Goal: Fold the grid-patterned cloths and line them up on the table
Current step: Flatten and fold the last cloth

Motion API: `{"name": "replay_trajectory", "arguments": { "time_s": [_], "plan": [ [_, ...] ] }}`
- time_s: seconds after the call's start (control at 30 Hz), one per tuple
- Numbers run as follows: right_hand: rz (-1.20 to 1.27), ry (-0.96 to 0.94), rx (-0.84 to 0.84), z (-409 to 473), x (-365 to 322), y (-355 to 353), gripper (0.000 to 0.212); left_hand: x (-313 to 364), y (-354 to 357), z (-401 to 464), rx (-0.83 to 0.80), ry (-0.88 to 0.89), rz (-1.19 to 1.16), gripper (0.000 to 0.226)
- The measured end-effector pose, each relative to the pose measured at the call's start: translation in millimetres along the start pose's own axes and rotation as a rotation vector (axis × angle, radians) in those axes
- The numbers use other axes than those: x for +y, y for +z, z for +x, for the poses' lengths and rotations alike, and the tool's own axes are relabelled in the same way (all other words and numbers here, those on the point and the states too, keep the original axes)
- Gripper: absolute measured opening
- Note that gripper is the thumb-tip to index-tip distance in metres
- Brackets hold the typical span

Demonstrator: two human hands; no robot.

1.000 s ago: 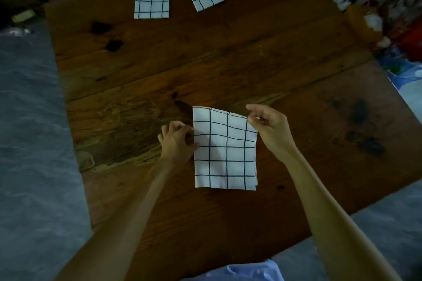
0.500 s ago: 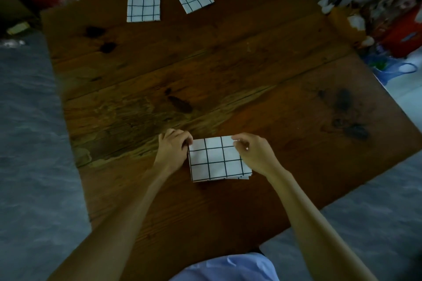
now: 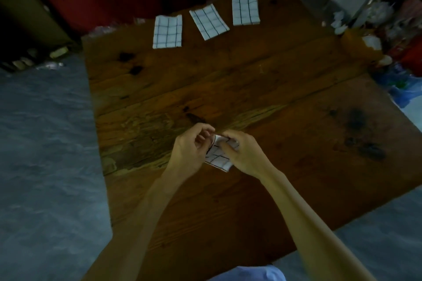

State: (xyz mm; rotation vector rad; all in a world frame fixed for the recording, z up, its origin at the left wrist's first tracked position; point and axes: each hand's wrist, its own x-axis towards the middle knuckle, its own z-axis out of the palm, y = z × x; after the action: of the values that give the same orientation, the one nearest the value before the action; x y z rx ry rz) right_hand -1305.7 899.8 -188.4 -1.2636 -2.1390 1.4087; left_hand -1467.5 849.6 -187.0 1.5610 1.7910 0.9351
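The wooden table (image 3: 262, 89) fills most of the view, its broad middle bare wood from the left edge across to the right edge. Along the far edge lie three folded grid cloths, well apart from one another — the left folded cloth (image 3: 167, 32), the middle folded cloth (image 3: 209, 21) lying askew, and the right folded cloth (image 3: 246, 10). Clutter (image 3: 374, 36) crowds the far right corner. Nearer the front edge, the left hand (image 3: 190, 147) and right hand (image 3: 242, 153) both pinch the small folded cloth (image 3: 218, 155) between them. No writing is readable.
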Motion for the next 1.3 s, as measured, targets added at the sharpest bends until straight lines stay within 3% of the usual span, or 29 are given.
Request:
{"name": "replay_trajectory", "arguments": {
  "time_s": [0.1, 0.37, 0.67, 0.73, 0.87, 1.0, 1.13, 1.3],
  "plan": [
    [0.11, -0.035, 0.105, -16, -29, -10, 0.012, 24, -30, -15, -0.001, 0.015, -0.037, 0.01],
    [0.436, -0.056, 0.429, -70, -105, -10, 0.019, 77, -98, -78, 0.117, 0.057, -0.274, 0.046],
    [0.628, -0.089, 0.563, -114, -148, -4, 0.025, 114, -117, -124, 0.157, 0.22, -0.409, 0.07],
    [0.641, -0.104, 0.569, -118, -153, -7, 0.024, 121, -116, -127, 0.2, 0.234, -0.319, 0.06],
    [0.606, -0.207, 0.518, -121, -158, -16, 0.015, 138, -112, -124, 0.409, 0.22, -0.287, 0.015],
    [0.425, -0.399, 0.514, -122, -161, -40, 0.038, 156, -108, -114, 0.516, 0.182, -0.26, 0.015],
    [0.281, -0.544, 0.52, -125, -162, -71, 0.022, 185, -100, -104, 0.517, 0.23, -0.228, 0.02],
    [0.303, -0.558, 0.473, -124, -150, -98, 0.022, 216, -86, -93, 0.592, 0.226, -0.246, 0.03]
  ]
}}
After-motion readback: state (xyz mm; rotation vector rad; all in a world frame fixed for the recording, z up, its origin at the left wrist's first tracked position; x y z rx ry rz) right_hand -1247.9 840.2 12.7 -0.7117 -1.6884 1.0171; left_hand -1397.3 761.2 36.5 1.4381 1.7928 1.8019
